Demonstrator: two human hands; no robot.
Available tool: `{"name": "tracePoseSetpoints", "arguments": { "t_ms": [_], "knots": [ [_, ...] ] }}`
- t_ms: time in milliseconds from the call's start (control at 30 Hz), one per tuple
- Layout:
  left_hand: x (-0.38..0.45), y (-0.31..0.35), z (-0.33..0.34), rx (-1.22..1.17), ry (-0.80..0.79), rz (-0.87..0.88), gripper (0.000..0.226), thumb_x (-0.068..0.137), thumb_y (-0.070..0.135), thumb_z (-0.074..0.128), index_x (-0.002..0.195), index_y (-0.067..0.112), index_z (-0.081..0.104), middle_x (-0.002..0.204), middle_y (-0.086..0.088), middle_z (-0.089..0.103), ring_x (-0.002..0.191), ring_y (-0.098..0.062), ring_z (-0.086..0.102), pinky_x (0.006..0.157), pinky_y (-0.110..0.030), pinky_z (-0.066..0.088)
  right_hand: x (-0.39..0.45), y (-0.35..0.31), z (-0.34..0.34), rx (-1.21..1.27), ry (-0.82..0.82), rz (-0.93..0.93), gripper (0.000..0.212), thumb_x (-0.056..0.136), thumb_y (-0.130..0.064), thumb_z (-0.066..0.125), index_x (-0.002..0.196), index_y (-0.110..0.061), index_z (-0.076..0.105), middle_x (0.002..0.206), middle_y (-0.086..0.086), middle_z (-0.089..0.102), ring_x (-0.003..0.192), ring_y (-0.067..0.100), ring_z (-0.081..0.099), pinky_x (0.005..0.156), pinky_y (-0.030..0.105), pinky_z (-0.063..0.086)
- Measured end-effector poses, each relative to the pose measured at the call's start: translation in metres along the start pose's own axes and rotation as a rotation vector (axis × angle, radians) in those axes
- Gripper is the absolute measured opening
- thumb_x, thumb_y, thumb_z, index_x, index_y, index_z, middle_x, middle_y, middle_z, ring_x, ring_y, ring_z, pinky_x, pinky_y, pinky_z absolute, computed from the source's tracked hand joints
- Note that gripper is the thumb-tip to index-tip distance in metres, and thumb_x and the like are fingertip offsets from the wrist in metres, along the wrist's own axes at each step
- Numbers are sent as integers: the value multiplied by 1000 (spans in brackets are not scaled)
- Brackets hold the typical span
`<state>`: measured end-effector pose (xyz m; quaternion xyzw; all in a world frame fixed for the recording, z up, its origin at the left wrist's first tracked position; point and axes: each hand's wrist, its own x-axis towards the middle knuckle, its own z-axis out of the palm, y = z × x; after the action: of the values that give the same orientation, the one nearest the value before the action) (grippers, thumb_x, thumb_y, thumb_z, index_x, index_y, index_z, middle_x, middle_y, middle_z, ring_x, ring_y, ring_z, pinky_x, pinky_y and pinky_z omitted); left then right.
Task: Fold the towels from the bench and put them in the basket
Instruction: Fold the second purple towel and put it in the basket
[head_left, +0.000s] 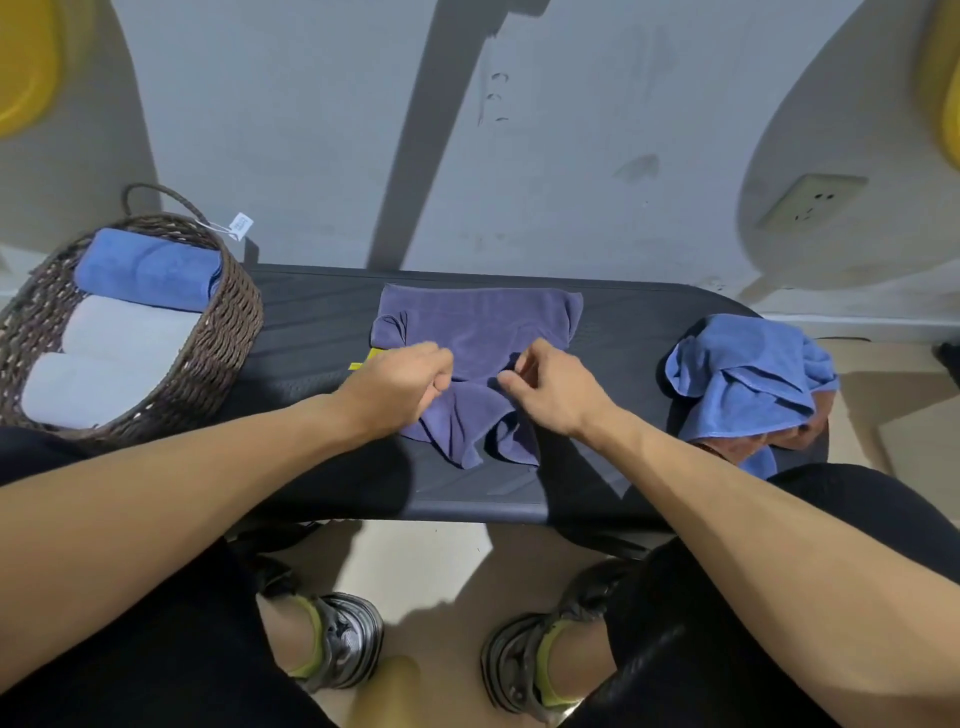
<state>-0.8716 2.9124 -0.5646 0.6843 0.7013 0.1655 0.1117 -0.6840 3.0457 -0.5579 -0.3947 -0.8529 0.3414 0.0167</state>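
A dark purple towel (475, 325) lies rumpled in the middle of the black bench (311, 322). My left hand (402, 382) pinches a fold of it near its left side, and my right hand (543, 387) pinches the cloth just to the right of that. A brown wicker basket (228, 322) stands on the bench's left end and holds a folded blue towel (148, 267) and two folded grey towels (127, 330). At the right end sits a crumpled light blue towel (748, 371) on top of a reddish-brown cloth (748, 444).
A grey wall (519, 130) with a power socket (813, 200) rises right behind the bench. A white tag (240, 226) hangs from the basket's handle. My knees and shoes are below the bench's near edge, on a light floor.
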Motion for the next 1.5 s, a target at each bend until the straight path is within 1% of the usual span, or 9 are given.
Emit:
{"name": "tracePoseSetpoints", "arguments": {
  "t_ms": [133,267,567,667,1000,1167,1300,1367,1500],
  "knots": [
    [-5,11,16,-261,-326,-154,16,87,30,69,90,16,60,82,6,57,69,-4,51,69,-23,40,-8,0,10,-151,-300,-146,38,75,-40,82,94,-16,60,83,-4,61,75,18,56,62,27,38],
    [-19,15,36,-139,-341,-71,43,77,53,75,96,18,59,94,3,49,84,-15,45,79,-25,39,-12,2,18,-234,-387,-208,55,65,-42,89,106,-18,63,100,2,50,85,18,47,71,29,39],
    [-9,15,25,-312,-413,-174,11,91,28,67,90,17,65,87,7,50,80,-2,44,72,-21,34,-6,1,14,-174,-438,-202,13,92,-18,68,94,-7,75,94,4,69,92,22,63,86,33,50],
    [-4,13,11,-455,-410,-289,11,96,25,61,87,19,58,74,8,53,62,-1,45,63,-20,36,-3,-2,1,-107,-444,-140,15,98,-21,59,97,-8,66,95,3,69,88,20,62,77,28,45],
    [14,12,-37,-1248,-267,-596,21,96,-4,49,96,10,65,92,-8,69,84,-16,67,71,-23,57,-12,-19,-33,529,-377,56,8,99,-19,58,95,-13,58,78,6,57,69,17,47,61,25,40],
    [20,8,-50,-1562,-127,-754,25,96,-5,38,99,1,62,82,-10,71,76,-20,71,69,-33,60,-19,-19,-48,449,-424,41,26,97,-31,62,83,-9,58,77,5,51,73,18,42,69,27,36],
    [20,1,-56,-1625,-165,-814,30,93,-2,31,85,5,59,74,-8,61,68,-20,61,72,-33,49,-23,-8,-64,249,-558,44,36,92,-26,69,95,8,60,80,4,55,75,17,48,76,30,39],
    [19,-2,-60,-1541,-248,-816,29,90,2,35,77,8,61,74,-6,56,65,-20,57,67,-32,44,-27,-3,-73,143,-607,35,19,91,-23,71,97,-5,71,78,-5,69,72,12,62,72,22,50],
    [19,-9,-65,-1367,-387,-794,23,84,6,51,97,2,68,102,-13,64,92,-27,63,79,-34,51,-35,10,-91,332,-674,81,28,91,-23,69,108,-1,71,104,13,75,103,31,70,92,37,57]
  ]
}}
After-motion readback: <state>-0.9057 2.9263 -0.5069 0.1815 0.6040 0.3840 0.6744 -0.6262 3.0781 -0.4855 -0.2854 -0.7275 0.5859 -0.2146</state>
